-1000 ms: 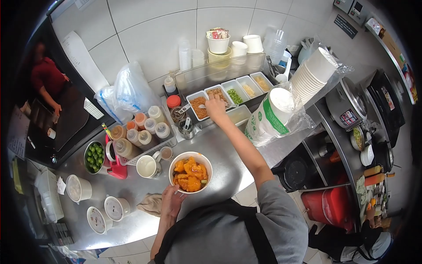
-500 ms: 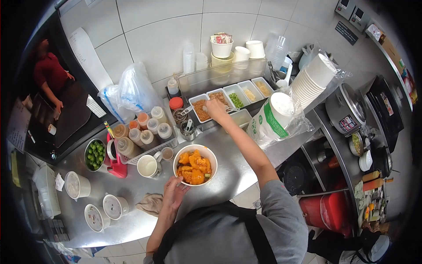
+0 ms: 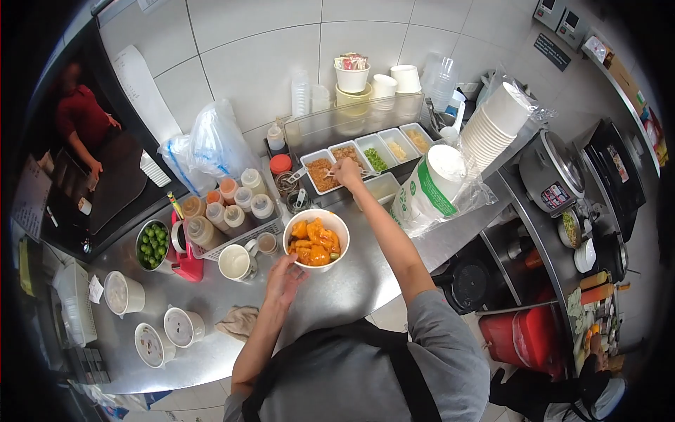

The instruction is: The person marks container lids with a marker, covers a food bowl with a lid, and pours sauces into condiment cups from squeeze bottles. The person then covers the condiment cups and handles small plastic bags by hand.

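Note:
My left hand (image 3: 285, 280) holds the lower left side of a white bowl (image 3: 342, 224) of orange-coated food pieces (image 3: 315, 243), tilted a little above the steel counter. My right hand (image 3: 347, 173) is over the topping trays, its fingers closed around what looks like a spoon handle at the tray of brown crumbs (image 3: 320, 173). Next to that tray are one of light brown bits (image 3: 346, 152), one of chopped green onion (image 3: 376, 159) and two of pale yellow bits (image 3: 397, 150).
Sauce bottles (image 3: 234, 218) fill a basket left of the bowl, with a white mug (image 3: 236, 263) in front. Lidded tubs (image 3: 154, 345) and a cloth (image 3: 239, 322) lie on the left. Bagged paper bowls (image 3: 436, 183) stand right of my right arm. Other people are at far left and lower right.
My left hand has moved the bowl up and slightly right, closer to the trays. My right hand stays by the brown trays, having shifted only slightly.

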The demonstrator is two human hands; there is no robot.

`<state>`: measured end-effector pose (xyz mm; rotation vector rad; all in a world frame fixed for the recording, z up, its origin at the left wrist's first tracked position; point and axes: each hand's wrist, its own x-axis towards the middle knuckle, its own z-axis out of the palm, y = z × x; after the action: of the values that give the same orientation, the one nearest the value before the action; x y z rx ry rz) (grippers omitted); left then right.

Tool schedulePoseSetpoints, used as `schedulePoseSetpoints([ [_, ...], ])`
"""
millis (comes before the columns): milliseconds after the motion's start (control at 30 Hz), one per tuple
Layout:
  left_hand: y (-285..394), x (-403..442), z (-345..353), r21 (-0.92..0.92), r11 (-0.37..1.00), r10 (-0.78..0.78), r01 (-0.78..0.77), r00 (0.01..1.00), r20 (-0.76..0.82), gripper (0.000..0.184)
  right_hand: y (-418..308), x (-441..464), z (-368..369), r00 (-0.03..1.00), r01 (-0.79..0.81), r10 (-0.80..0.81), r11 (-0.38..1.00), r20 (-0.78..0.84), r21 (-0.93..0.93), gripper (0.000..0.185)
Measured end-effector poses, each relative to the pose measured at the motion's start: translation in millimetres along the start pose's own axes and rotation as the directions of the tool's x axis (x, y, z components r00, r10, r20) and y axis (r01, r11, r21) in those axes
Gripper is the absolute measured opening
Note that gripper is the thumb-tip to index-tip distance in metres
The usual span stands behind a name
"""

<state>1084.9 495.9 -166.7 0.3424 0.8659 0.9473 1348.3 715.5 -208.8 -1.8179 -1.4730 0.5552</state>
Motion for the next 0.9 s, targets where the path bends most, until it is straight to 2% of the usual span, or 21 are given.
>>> schedulePoseSetpoints([
  [100,-3,12,1,-0.020,1.000,0.000,-0.001,1.000,-0.023,0.022,3,-3,-11,0.987,-0.149,0.135,0.974,0.086,0.169,0.008],
  [233,-4,20,5,-0.029,1.000,-0.008,0.007,0.999,-0.037,0.022,-4,-25,-35,0.997,-0.032,0.002,0.930,0.081,0.366,0.010],
  [367,-9,27,-1,-0.023,1.000,-0.008,0.006,0.999,-0.047,0.020,-25,-73,-55,0.980,0.190,-0.200,0.907,-0.013,0.376,0.012],
  [467,-12,30,-3,-0.018,1.000,-0.005,0.004,0.998,-0.064,0.018,-68,-134,-75,0.980,0.199,-0.193,0.928,-0.050,0.316,0.012],
  [567,-11,29,-1,-0.014,1.000,-0.011,0.010,0.998,-0.060,0.017,-72,-166,-73,0.906,0.424,-0.422,0.899,-0.042,0.110,0.014],
  [667,-12,26,-1,-0.016,1.000,-0.014,0.014,0.998,-0.053,0.018,-91,-187,-82,0.888,0.447,-0.429,0.890,-0.165,0.090,0.014],
  [767,-13,26,-3,-0.021,1.000,-0.011,0.010,0.998,-0.057,0.019,-86,-197,-76,0.832,0.534,-0.534,0.844,-0.147,-0.047,0.015],
  [867,-17,31,-11,-0.009,1.000,-0.008,0.008,0.999,-0.035,0.028,-92,-205,-78,0.869,0.484,-0.477,0.875,-0.134,0.025,0.016],
  [900,-17,28,-11,-0.003,1.000,-0.011,0.011,1.000,-0.025,0.033,-94,-206,-79,0.856,0.500,-0.486,0.865,-0.174,0.043,0.016],
])
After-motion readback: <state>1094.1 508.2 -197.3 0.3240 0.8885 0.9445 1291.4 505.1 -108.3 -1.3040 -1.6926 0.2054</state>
